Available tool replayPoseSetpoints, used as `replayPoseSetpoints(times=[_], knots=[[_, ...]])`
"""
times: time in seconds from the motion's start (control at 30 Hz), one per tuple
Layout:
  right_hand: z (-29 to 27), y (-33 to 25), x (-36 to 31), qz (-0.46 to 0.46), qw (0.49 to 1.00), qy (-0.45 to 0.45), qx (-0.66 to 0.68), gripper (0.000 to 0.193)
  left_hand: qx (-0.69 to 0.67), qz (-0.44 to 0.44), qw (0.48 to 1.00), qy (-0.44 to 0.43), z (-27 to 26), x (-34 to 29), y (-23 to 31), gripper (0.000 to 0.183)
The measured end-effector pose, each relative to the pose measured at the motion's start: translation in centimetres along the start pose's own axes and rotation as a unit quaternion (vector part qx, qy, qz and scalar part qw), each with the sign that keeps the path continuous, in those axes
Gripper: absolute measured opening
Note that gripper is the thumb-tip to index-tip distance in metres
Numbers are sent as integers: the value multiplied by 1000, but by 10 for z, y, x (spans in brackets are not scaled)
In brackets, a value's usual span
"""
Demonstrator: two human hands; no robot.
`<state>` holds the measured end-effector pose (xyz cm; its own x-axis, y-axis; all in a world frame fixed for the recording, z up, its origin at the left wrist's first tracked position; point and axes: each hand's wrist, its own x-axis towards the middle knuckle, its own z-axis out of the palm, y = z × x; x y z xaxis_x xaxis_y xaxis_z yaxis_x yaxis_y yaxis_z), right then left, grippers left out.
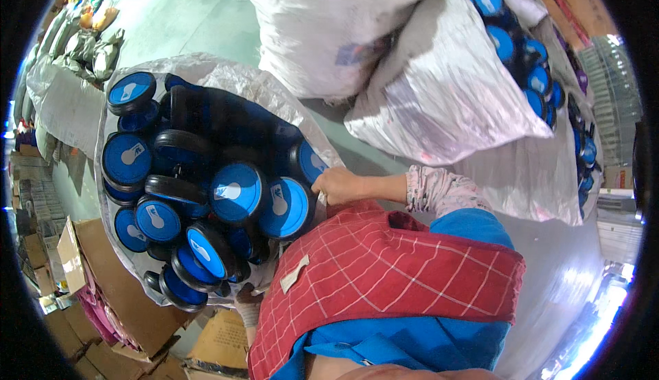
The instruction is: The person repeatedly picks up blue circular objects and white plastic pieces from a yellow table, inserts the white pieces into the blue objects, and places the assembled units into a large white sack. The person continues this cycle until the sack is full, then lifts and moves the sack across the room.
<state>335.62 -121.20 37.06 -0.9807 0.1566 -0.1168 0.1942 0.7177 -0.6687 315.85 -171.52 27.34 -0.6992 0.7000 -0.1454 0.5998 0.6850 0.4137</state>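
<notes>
In front of me a big white woven sack [199, 64] gapes wide. It is full of round, wheel-like blue discs [237, 191] with black rims, several bearing a pale printed shape. My right hand [338, 186] is closed round the sack's right edge, beside the discs nearest my body. Low down by the near edge of the sack is my left hand [246, 293], dark and partly covered by my red checked apron [405, 263]. Its fingers do not show clearly.
Bulging white sacks [329, 30] stand ahead. More blue discs [504, 43] show in open sacks at the right. An open cardboard box [130, 284] is at the near left, with another carton [221, 339] beside it. Grey-green floor [171, 13] stretches beyond the sack.
</notes>
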Motion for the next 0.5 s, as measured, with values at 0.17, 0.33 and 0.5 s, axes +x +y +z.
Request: replayPoseSetpoints(times=[0.17, 0.33, 0.5], knots=[[-29, -20, -24, 24, 1000, 18, 3, 18, 51, -32, 995, -79, -34, 6, 65, 32], [-40, -50, -38, 46, 999, -18, -7, 23, -64, -101, 990, -70, -69, -17, 77, 31], [-70, -64, -100, 40, 999, 11, -7, 29, -11, -114, 978, -173, -115, -40, 170, 36]])
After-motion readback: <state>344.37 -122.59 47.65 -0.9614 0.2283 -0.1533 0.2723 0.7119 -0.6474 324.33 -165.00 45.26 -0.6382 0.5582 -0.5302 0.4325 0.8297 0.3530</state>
